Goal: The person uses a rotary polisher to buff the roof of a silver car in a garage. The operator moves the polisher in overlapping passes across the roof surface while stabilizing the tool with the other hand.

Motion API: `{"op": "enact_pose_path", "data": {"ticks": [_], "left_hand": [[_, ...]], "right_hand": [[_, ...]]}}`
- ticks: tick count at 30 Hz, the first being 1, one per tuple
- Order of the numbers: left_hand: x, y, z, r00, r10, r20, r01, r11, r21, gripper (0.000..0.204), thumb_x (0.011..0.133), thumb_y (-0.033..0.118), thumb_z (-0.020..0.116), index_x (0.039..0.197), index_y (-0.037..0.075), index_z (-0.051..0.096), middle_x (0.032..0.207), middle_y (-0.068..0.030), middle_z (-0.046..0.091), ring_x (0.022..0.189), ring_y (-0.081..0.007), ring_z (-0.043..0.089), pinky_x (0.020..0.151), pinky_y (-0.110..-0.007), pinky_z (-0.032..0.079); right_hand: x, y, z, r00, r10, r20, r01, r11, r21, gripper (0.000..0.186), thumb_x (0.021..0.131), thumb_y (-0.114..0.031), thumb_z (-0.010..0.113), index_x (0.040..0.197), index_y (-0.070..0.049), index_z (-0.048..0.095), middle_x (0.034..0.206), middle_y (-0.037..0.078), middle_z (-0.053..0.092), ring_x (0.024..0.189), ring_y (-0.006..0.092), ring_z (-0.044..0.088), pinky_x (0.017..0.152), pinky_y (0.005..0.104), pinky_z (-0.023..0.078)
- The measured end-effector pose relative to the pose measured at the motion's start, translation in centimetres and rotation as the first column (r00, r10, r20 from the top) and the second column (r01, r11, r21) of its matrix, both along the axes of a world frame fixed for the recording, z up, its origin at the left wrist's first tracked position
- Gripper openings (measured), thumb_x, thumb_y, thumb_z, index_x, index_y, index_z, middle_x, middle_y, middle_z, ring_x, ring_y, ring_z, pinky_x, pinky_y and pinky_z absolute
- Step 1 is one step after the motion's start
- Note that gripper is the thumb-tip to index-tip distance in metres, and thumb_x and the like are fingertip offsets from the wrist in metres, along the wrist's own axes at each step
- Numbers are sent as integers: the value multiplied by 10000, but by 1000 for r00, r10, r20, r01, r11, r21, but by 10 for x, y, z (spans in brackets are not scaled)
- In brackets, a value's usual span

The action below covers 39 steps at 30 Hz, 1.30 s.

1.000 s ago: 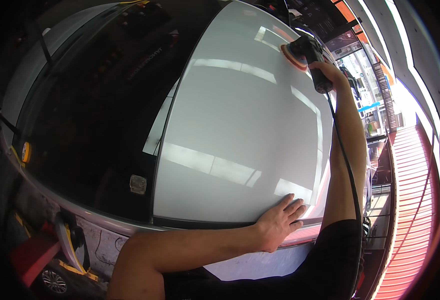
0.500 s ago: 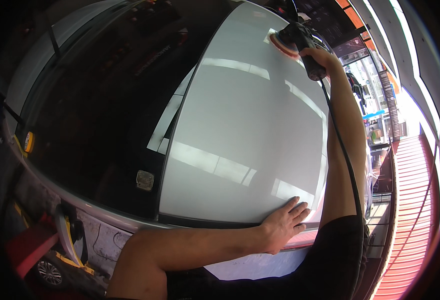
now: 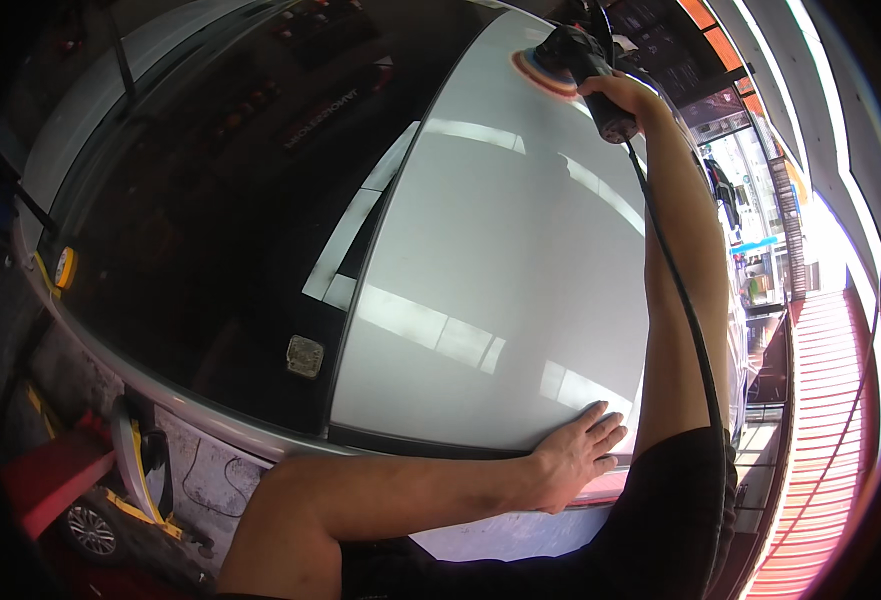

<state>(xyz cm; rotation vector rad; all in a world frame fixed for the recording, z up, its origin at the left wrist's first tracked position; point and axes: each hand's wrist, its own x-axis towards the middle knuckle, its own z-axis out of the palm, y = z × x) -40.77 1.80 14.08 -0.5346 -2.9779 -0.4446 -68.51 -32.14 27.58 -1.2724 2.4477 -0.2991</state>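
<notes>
1. My right hand [image 3: 632, 98] curled its fingers round the black polisher [image 3: 580, 60], far across the silver car roof [image 3: 480, 240]
2. My left hand [image 3: 568, 462] rested on the near right edge, fingers slightly spread

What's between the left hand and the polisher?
In the head view: a stretch of silver car panel with pale light reflections, from the left hand up to the polisher. The black cord runs to the right of it.

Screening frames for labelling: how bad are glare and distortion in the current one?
Head view: white reflections streak the silver car panel; also head, the opening at far right is blown out; head again, fisheye curves the pale strips at upper right, blackening the corners.
</notes>
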Motion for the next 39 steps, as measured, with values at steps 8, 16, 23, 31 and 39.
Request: {"op": "enact_pose_path", "data": {"ticks": [8,16,23,31,39], "left_hand": [[-1,2,-2,1000,11,3,-11,1000,7,890,910,588,610,1652,202,307,1745,-154,135,1615,-363,62,1290,-576,-8],[5,-3,7,1000,10,28,-8,998,-62,864,924,544,586,1650,168,303,1737,-169,154,1616,-355,71,1287,-576,-12],[4,-2,9,999,-13,38,16,997,-70,856,924,553,580,1646,175,317,1736,-167,162,1616,-349,80,1287,-578,-9],[3,-2,3,1000,11,3,-11,1000,-10,864,925,575,587,1650,192,315,1740,-158,155,1613,-352,91,1292,-563,12],[2,-1,-4,999,34,-37,-33,999,31,841,920,558,598,1637,196,350,1736,-161,173,1611,-360,100,1290,-565,32]], "right_hand": [[30,-18,-10,996,72,-61,-76,995,-63,553,683,-374,817,1065,5,693,885,145,688,668,259,692,624,396,569],[54,-38,-14,990,58,-126,-57,998,16,566,667,-372,818,1071,5,691,895,159,691,685,267,705,627,405,568],[53,-48,-15,985,143,-101,-137,988,68,654,676,-421,815,1205,-66,667,915,119,673,685,233,690,611,378,570],[48,-23,-4,979,182,-94,-180,983,33,639,689,-395,817,1183,-16,674,967,152,697,711,254,706,659,389,575],[26,16,4,992,49,-119,-50,999,-3,664,691,-402,816,1233,-53,657,969,139,692,728,241,700,655,389,571]]}}
